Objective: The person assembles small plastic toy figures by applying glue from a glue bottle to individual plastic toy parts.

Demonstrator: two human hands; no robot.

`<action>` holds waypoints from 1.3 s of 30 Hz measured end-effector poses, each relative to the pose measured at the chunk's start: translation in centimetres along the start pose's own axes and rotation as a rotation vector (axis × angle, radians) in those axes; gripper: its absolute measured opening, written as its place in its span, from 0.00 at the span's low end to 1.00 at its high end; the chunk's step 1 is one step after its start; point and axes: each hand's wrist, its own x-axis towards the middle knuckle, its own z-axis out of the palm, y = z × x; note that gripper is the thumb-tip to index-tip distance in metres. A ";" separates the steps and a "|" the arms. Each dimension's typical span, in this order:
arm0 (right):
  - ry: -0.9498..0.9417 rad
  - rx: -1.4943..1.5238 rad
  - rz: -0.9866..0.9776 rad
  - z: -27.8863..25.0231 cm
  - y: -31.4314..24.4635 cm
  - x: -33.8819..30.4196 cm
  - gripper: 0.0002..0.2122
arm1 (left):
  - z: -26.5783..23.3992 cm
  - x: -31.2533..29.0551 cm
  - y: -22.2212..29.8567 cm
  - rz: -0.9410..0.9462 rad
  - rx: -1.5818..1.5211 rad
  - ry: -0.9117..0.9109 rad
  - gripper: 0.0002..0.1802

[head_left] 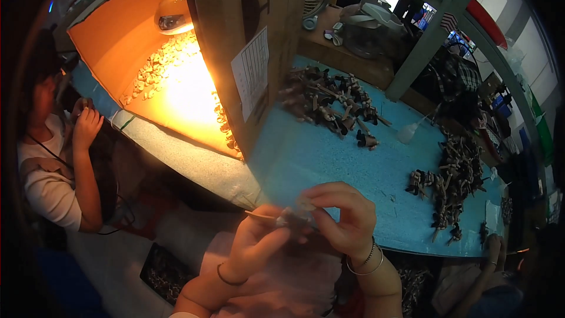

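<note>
1. Holds a thin pale stick [260, 216] in the left hand [253, 238] near six o'clock, thumb and fingers clamped on it, one end pointing toward nine o'clock.
2. Pinches a small pale bit [306, 202] with the right hand [347, 218] near five o'clock, grip together at thumb and forefinger, just beside the left fingertips.
3. Shows a small dark piece [297, 219] between both hands, blurred; cannot tell its exact shape or which grip bears it.
4. Has a blue counter [341, 171] from one to four o'clock, with a heap of brown-and-black stick pieces [338, 103] at one o'clock and a longer dark heap [453, 171] past three o'clock.
5. Includes a translucent squeeze bottle [406, 134] at three o'clock, between those heaps.
6. Has an open cardboard box [106, 47] at eleven o'clock, with a glowing lamp [172, 19] above small pale pieces [154, 70].
7. Shows a seated co-worker [50, 171] at nine o'clock and another person's hand [494, 247] at four, by the counter's edge.
</note>
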 end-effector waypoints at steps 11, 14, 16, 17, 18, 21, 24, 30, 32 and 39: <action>-0.098 -0.081 -0.169 -0.2 -0.3 0.0 0.14 | 0.2 -0.4 -0.3 -0.004 -0.167 -0.038 0.16; -0.098 -0.101 -0.216 -0.6 -0.1 0.2 0.14 | 0.2 -0.4 0.0 -0.020 -0.073 -0.032 0.16; -0.108 -0.139 -0.230 -0.9 -0.3 0.2 0.13 | 0.2 -0.4 0.4 -0.028 0.010 -0.028 0.16; -0.108 -0.138 -0.230 -0.9 -0.3 0.2 0.13 | 0.2 -0.4 0.6 -0.082 -0.069 -0.029 0.16; -0.114 -0.145 -0.232 -0.9 -0.4 0.2 0.12 | 0.3 -0.4 0.7 -0.137 -0.148 -0.029 0.16; -0.123 -0.127 -0.237 -0.7 -0.5 0.2 0.12 | 0.2 -0.4 0.1 -0.108 -0.270 -0.082 0.15; -0.119 -0.101 -0.234 -0.6 -0.5 0.0 0.13 | 1.0 -0.3 0.2 -0.102 -0.145 0.029 0.17; -0.149 -0.088 -0.188 -1.0 -0.6 -0.1 0.13 | 0.8 -0.4 0.2 0.059 0.056 -0.033 0.12; -0.167 -0.089 -0.140 -0.8 -1.3 0.0 0.13 | 0.8 -0.4 0.1 0.104 0.162 0.019 0.12; 0.002 -0.399 -0.166 0.4 -3.6 -0.5 0.12 | 1.0 -0.1 -0.9 0.418 0.579 0.254 0.17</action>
